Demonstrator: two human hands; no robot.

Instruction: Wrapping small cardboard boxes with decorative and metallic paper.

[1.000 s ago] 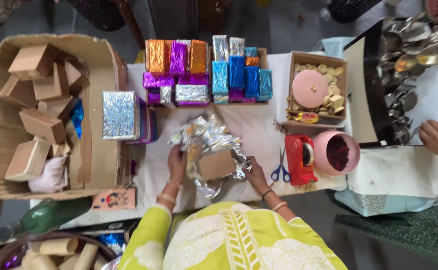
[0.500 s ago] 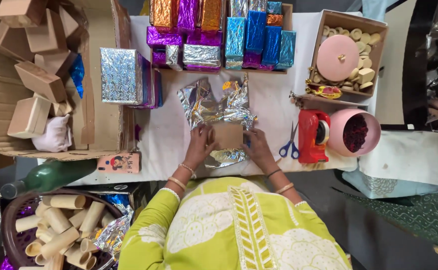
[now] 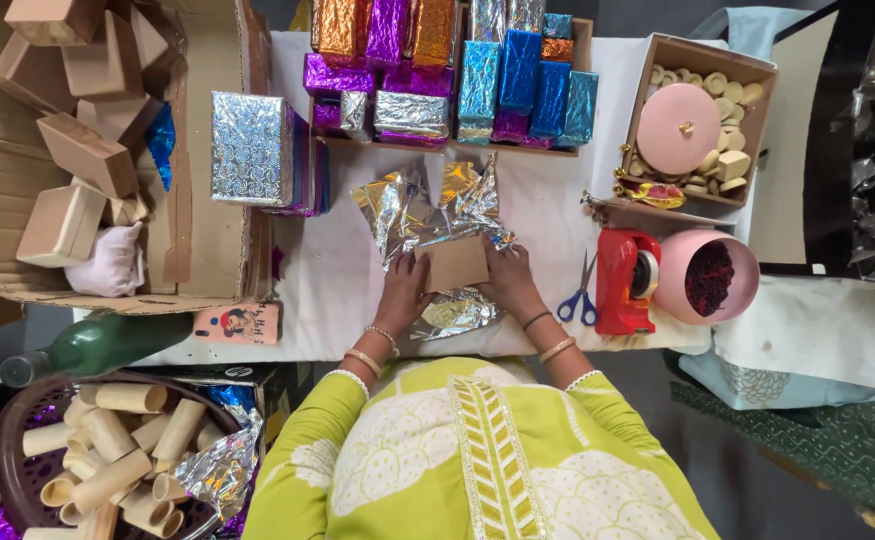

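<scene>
A small brown cardboard box (image 3: 455,263) lies on a crumpled sheet of silver and gold foil wrap (image 3: 428,210) in the middle of the white table (image 3: 338,270). My left hand (image 3: 402,291) presses on the box's left edge and the foil beneath. My right hand (image 3: 510,280) grips the box's right edge. Foil sticks out below the box towards me.
A big carton of plain brown boxes (image 3: 78,160) stands left, with a silver-wrapped box (image 3: 251,148) beside it. Coloured wrapped boxes (image 3: 448,70) line the back. Blue scissors (image 3: 578,295), a red tape dispenser (image 3: 626,280) and a pink bowl (image 3: 708,277) sit right. A basket of cardboard tubes (image 3: 108,450) is lower left.
The view has shifted so the table sits higher in the picture. Both hands stay on the brown box and foil, with the box now turned a little and held at both edges.
</scene>
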